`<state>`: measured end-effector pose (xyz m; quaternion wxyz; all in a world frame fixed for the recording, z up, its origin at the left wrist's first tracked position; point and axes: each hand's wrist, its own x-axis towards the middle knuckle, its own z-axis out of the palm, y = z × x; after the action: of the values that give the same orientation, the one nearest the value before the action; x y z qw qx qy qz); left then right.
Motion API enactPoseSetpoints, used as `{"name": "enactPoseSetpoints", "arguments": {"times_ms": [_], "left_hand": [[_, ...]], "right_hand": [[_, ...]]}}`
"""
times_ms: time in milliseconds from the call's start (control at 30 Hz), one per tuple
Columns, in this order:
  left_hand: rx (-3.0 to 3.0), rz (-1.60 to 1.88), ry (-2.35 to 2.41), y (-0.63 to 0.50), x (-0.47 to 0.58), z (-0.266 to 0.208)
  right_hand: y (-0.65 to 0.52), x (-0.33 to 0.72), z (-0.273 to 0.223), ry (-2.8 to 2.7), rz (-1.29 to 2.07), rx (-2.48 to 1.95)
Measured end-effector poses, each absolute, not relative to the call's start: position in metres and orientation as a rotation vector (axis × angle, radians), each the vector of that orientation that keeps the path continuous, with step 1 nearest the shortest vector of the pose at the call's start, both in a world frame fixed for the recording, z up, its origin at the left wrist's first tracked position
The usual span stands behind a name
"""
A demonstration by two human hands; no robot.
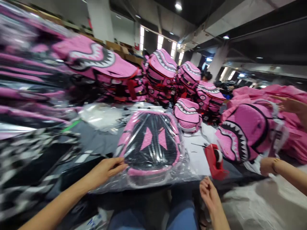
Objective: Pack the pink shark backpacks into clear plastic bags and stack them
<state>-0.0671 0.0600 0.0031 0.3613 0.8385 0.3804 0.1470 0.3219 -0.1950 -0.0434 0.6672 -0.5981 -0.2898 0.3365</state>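
A pink and black backpack [153, 143] lies back-side up inside a clear plastic bag [183, 167] at the table's front edge. My left hand [109, 171] is at the bag's left side, with thumb and fingers closed on the plastic. My right hand [208, 191] is off the bag's lower right corner, just in front of the table edge. Its fingers are curled and pressed together; whatever is between them is too small to make out. Close to that hand stands a red tape dispenser [216, 163] with a white roll, on white paper [198, 156].
Pink shark-mouth backpacks [164, 68] are stacked along the back. A small pink bag [187, 115] sits behind the paper. Another person's hand [268, 166] is beside a pink backpack [244, 134] on the right. Bagged pieces [31, 80] are piled left, blurred.
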Motion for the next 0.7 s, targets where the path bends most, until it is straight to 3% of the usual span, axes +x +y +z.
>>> {"name": "enactPoseSetpoints", "arguments": {"times_ms": [167, 367, 467, 600, 700], "left_hand": [[2.177, 0.406, 0.992, 0.054, -0.060, 0.014], [2.160, 0.440, 1.062, 0.053, -0.060, 0.016], [2.161, 0.463, 1.061, 0.054, -0.062, 0.012], [2.170, 0.458, 1.050, 0.059, -0.059, 0.010], [2.188, 0.447, 1.039, 0.061, -0.053, 0.011]], "right_hand": [[-0.128, 0.222, 0.018, -1.245, 1.076, -1.313], [-0.011, 0.151, 0.073, -2.404, 0.777, -1.439], [0.022, 0.145, 0.062, -2.440, 0.629, -1.628], [0.037, 0.163, 0.042, -2.161, 0.914, -1.607], [0.044, 0.178, 0.035, -2.100, 0.938, -1.600]]}}
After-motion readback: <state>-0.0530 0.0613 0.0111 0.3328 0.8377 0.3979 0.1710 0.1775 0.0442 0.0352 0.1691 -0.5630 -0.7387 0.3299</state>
